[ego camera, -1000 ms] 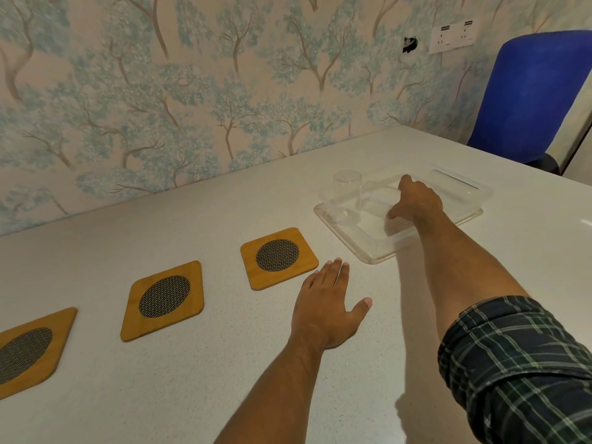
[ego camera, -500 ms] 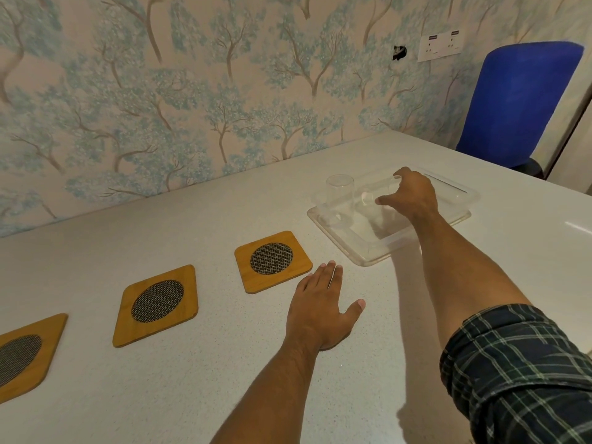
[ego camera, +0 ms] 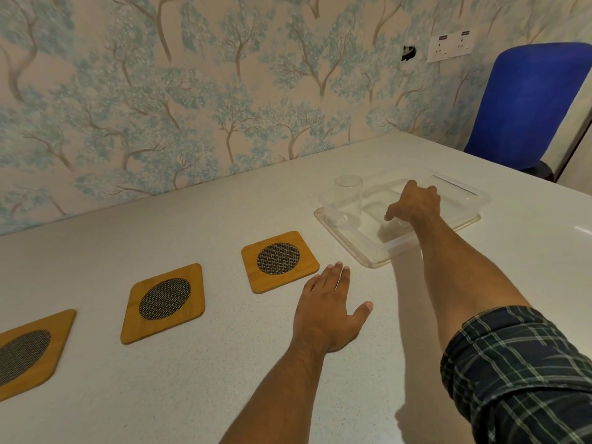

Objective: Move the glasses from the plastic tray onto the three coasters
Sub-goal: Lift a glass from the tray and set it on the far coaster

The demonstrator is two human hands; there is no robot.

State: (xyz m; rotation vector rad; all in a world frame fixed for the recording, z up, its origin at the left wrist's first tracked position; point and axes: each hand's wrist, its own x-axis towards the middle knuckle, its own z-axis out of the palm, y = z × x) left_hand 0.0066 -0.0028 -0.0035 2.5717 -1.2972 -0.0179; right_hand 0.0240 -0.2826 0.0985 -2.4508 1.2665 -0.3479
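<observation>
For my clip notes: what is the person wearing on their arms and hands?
The right arm has a dark plaid sleeve with light green-white check lines, rolled up above the elbow. The left arm shows no sleeve in view. Both the left hand and right hand are bare: no gloves, rings or watch visible.

Clear plastic tray (ego camera: 368, 248) holding upright clear glass (ego camera: 348, 200), three empty wooden mesh-centred coasters (ego camera: 279, 261) in a row

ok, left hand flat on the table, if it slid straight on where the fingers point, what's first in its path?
The left hand points up-table and slightly right. Its fingertips would probably pass just right of the nearest coaster and meet the plastic tray at its near corner first, though depth makes this uncertain.
</observation>
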